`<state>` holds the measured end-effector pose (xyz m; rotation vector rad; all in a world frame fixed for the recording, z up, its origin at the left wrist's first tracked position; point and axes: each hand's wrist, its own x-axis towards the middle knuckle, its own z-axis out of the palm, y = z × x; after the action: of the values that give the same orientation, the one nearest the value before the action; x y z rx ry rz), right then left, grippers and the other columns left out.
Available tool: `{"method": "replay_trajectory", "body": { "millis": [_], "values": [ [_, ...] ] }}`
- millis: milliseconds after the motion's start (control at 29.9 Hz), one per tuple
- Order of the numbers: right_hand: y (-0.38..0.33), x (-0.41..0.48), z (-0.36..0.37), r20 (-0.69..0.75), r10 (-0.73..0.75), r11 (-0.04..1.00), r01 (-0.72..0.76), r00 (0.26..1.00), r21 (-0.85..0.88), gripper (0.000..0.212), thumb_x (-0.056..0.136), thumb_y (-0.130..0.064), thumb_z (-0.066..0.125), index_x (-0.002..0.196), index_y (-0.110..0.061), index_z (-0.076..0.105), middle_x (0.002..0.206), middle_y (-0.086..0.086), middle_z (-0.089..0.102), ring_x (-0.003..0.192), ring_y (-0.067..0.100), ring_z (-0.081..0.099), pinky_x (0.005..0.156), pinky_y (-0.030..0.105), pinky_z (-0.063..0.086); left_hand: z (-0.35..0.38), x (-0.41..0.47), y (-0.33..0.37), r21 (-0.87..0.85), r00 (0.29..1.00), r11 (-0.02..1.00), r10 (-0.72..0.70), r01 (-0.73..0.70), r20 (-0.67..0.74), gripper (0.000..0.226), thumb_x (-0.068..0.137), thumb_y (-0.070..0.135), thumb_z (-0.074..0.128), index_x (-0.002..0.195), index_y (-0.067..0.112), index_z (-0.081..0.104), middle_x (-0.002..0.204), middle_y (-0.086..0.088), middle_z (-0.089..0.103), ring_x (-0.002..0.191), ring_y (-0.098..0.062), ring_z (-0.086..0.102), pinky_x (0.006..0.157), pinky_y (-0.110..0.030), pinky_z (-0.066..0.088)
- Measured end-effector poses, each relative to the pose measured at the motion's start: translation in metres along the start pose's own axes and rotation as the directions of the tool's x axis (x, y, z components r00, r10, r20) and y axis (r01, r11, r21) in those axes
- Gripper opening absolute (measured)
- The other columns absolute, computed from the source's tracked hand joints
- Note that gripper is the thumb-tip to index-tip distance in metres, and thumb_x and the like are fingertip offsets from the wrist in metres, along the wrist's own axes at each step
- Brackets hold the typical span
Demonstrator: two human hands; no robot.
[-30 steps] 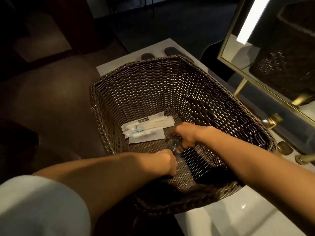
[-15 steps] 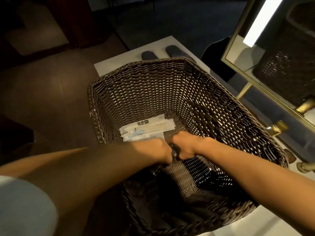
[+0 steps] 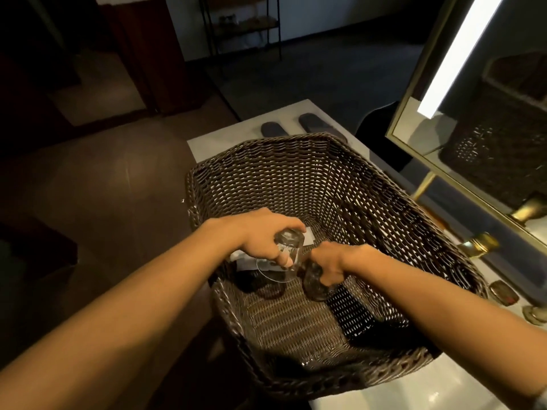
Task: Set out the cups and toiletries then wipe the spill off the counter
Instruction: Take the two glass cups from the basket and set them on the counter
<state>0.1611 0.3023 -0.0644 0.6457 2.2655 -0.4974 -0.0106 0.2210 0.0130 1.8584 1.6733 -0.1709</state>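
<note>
A dark wicker basket [image 3: 266,161] stands on the white counter [image 3: 444,389]. Both of my hands are inside it. My left hand [image 3: 260,238] is closed around a clear glass cup [image 3: 288,255], held tilted with its mouth toward me, above the basket floor. My right hand [image 3: 331,261] grips a second clear glass cup [image 3: 313,284], just right of the first and almost touching it. White toiletry packets [image 3: 307,235] lie on the basket floor behind the cups, mostly hidden by my left hand.
A gold-framed mirror [image 3: 414,113] with a lit strip stands at the right, with gold tap fittings [image 3: 479,244] and a small dark dish [image 3: 503,292] below it. Two dark slippers [image 3: 310,121] lie on a white mat beyond the basket. Brown floor lies to the left.
Both hands have lifted from the basket floor, each with a glass cup. The left hand moved up and now covers most of the white packets. The camera view pulled back.
</note>
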Motion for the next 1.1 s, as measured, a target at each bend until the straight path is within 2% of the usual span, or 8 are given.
{"method": "replay_trajectory", "body": {
  "millis": [200,367,501,568,668,802,935,1102],
  "values": [
    [0.013,-0.054,-0.017,-0.172,-0.009,0.990,0.034,0.985,0.140,0.047,0.091,-0.011,0.061,0.137,-0.020,0.053,0.103,-0.002,0.061,0.093,0.017,0.058,0.089,0.026,0.050,0.000,-0.040,0.010,-0.122,0.982,0.990,0.050,-0.073,-0.181,0.067,0.078,0.050,0.080,0.135,0.048,0.044,0.118,0.012,0.064,0.099,-0.009,0.061,0.088,-0.031,0.051],
    [0.023,-0.109,-0.009,-0.468,0.003,0.957,0.133,0.884,0.258,0.050,0.086,-0.025,0.075,0.133,-0.029,0.058,0.110,-0.005,0.064,0.085,0.000,0.056,0.073,0.008,0.038,0.005,-0.072,0.026,-0.191,0.927,0.973,0.053,-0.132,-0.370,0.066,0.081,0.049,0.080,0.138,0.051,0.047,0.120,0.022,0.063,0.098,0.012,0.060,0.082,-0.007,0.044],
    [0.026,-0.149,0.003,-0.600,0.079,0.939,0.142,0.796,0.312,0.057,0.085,-0.036,0.078,0.138,-0.037,0.055,0.125,-0.004,0.059,0.114,0.012,0.054,0.098,0.026,0.038,0.013,-0.093,0.039,-0.237,0.877,0.958,0.026,-0.158,-0.480,0.070,0.079,0.050,0.082,0.141,0.052,0.050,0.122,0.027,0.065,0.090,0.010,0.066,0.083,-0.017,0.050],
    [0.025,-0.170,0.008,-0.658,0.125,0.929,0.145,0.743,0.340,0.061,0.084,-0.037,0.079,0.138,-0.038,0.052,0.132,-0.006,0.059,0.119,0.013,0.054,0.104,0.034,0.043,0.018,-0.102,0.047,-0.256,0.854,0.949,0.025,-0.184,-0.520,0.070,0.079,0.048,0.083,0.141,0.053,0.051,0.120,0.028,0.066,0.088,0.019,0.063,0.084,-0.013,0.048],
    [0.018,-0.205,0.018,-0.729,0.218,0.908,0.139,0.649,0.395,0.059,0.080,-0.037,0.083,0.131,-0.039,0.054,0.126,-0.006,0.063,0.115,0.016,0.058,0.101,0.041,0.050,0.023,-0.110,0.058,-0.275,0.815,0.936,0.023,-0.222,-0.579,0.072,0.079,0.044,0.084,0.142,0.052,0.051,0.125,0.026,0.067,0.113,0.014,0.060,0.101,-0.014,0.045],
    [0.005,-0.252,0.037,-0.802,0.323,0.890,0.128,0.503,0.438,0.057,0.078,-0.037,0.085,0.128,-0.037,0.059,0.124,-0.008,0.063,0.113,0.014,0.059,0.099,0.037,0.050,0.024,-0.117,0.078,-0.279,0.753,0.909,0.056,-0.310,-0.655,0.073,0.076,0.043,0.086,0.140,0.055,0.052,0.118,0.032,0.066,0.107,0.022,0.059,0.091,0.001,0.042],
    [-0.010,-0.292,0.053,-0.846,0.353,0.901,0.098,0.399,0.422,0.061,0.077,-0.035,0.084,0.133,-0.032,0.061,0.126,-0.007,0.061,0.117,0.010,0.054,0.104,0.037,0.045,0.020,-0.118,0.098,-0.279,0.696,0.864,0.109,-0.420,-0.709,0.074,0.074,0.044,0.085,0.137,0.060,0.051,0.117,0.038,0.060,0.109,0.020,0.059,0.091,-0.001,0.045],
    [-0.031,-0.344,0.080,-0.843,0.455,0.878,0.011,0.288,0.478,0.060,0.078,-0.037,0.083,0.134,-0.032,0.062,0.124,-0.007,0.065,0.113,0.011,0.059,0.101,0.040,0.049,0.017,-0.126,0.130,-0.232,0.642,0.785,0.256,-0.574,-0.723,0.070,0.075,0.039,0.086,0.135,0.054,0.054,0.118,0.025,0.065,0.107,0.016,0.062,0.083,-0.005,0.053]
  ]
}}
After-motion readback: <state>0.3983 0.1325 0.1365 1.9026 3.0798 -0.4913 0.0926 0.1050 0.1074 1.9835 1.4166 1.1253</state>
